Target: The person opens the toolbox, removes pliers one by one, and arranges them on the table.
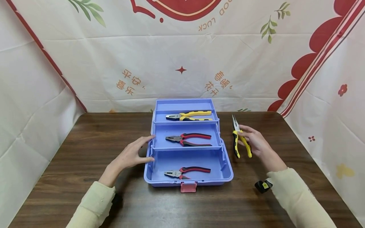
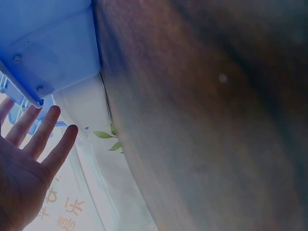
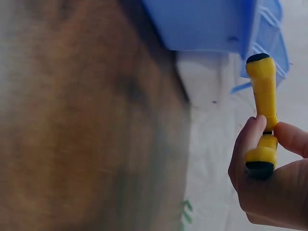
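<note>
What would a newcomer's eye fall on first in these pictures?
Probably the open blue toolbox in the middle of the dark table, with three pairs of pliers lying on its different levels. Next, to its right, the right hand, whose fingers hold yellow-and-black pliers above the table.

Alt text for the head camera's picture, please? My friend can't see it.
A right hand holds yellow pliers beside an open blue toolbox, a left hand at its other side. Inside: another yellow pair at the back, a red pair midway, a second red pair in front.
</note>
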`<state>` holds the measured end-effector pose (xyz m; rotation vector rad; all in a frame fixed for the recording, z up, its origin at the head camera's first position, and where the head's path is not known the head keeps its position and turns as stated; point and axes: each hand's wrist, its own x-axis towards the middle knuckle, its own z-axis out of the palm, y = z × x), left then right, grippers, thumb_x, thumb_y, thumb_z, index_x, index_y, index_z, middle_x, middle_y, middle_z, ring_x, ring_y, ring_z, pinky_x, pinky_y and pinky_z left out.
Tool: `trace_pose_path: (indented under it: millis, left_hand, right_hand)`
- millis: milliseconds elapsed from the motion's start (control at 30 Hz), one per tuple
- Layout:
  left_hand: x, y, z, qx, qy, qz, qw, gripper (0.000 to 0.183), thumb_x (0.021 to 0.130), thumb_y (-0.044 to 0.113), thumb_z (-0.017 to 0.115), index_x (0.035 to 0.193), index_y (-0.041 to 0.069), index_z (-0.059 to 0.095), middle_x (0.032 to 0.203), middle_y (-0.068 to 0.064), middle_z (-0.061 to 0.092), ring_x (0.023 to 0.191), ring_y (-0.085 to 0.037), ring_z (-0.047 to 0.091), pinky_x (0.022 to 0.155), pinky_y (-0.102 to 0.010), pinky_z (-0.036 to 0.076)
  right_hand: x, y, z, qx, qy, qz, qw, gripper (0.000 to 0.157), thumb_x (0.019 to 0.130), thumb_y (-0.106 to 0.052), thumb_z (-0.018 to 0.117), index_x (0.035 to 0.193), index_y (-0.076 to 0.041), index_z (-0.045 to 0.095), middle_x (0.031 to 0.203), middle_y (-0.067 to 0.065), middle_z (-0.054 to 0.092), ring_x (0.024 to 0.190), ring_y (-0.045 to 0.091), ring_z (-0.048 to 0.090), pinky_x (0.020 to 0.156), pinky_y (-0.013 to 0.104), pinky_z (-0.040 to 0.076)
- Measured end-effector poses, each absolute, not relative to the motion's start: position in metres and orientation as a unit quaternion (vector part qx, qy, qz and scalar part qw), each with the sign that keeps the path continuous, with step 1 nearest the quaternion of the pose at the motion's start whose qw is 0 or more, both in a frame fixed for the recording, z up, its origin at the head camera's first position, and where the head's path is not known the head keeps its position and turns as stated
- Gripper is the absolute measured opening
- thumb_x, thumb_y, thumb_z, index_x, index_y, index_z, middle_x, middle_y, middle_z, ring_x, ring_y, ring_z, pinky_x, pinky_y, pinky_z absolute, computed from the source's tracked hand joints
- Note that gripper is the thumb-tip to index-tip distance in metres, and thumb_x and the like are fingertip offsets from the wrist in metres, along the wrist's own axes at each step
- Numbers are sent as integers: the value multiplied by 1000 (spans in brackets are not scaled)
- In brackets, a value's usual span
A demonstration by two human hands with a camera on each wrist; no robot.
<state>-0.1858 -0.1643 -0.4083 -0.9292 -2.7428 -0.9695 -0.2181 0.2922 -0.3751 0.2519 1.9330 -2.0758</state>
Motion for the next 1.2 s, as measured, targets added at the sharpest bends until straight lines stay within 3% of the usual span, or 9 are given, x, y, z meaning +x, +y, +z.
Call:
trace_pose_path:
  millis: [333, 600, 800, 967, 1200]
  left_hand:
    - [-186, -163, -409, -302, -898, -317, 43, 80, 68, 36, 75, 135, 18, 35, 127, -8, 44, 113, -24, 43, 87, -48, 37]
    - [-186, -164, -408, -297, -900, -318, 38, 80, 68, 37, 75, 135, 19, 35, 127, -8, 44, 113, -24, 43, 87, -48, 37]
    - [-186, -164, -408, -299, -899, -318, 40, 80, 68, 41, 73, 135, 19, 35, 127, -7, 44, 113, -23, 43, 87, -48, 37]
    - [-186, -164, -409, -304, -898, -316, 42, 80, 69, 44, 72, 135, 19, 35, 127, -7, 44, 113, -23, 43, 87, -47, 37]
    - [-185, -165, -408, -301, -899, -317, 41, 80, 69, 43, 72, 135, 19, 34, 127, -7, 44, 113, -23, 43, 87, -47, 37]
  right_hand:
    - [-213, 284, -411, 91, 710, -679, 162, 54, 89, -7, 51, 136, 2, 25, 114, 16, 39, 89, 10, 52, 82, 35, 43]
    - [-208, 278, -426, 65, 757, -634, 147, 51, 86, -1, 52, 132, 7, 30, 100, 15, 46, 86, 15, 54, 76, 34, 47]
    - [-204, 278, -425, 49, 794, -591, 136, 50, 85, -1, 53, 129, 9, 32, 103, 20, 48, 84, 17, 55, 74, 34, 48]
    - [-203, 280, -424, 22, 865, -486, 122, 45, 85, -7, 56, 123, 11, 40, 96, 18, 51, 79, 20, 54, 68, 32, 48]
    - [-201, 290, -421, -29, 926, -365, 89, 40, 84, -17, 60, 115, 7, 52, 89, 11, 55, 77, 21, 49, 64, 31, 39]
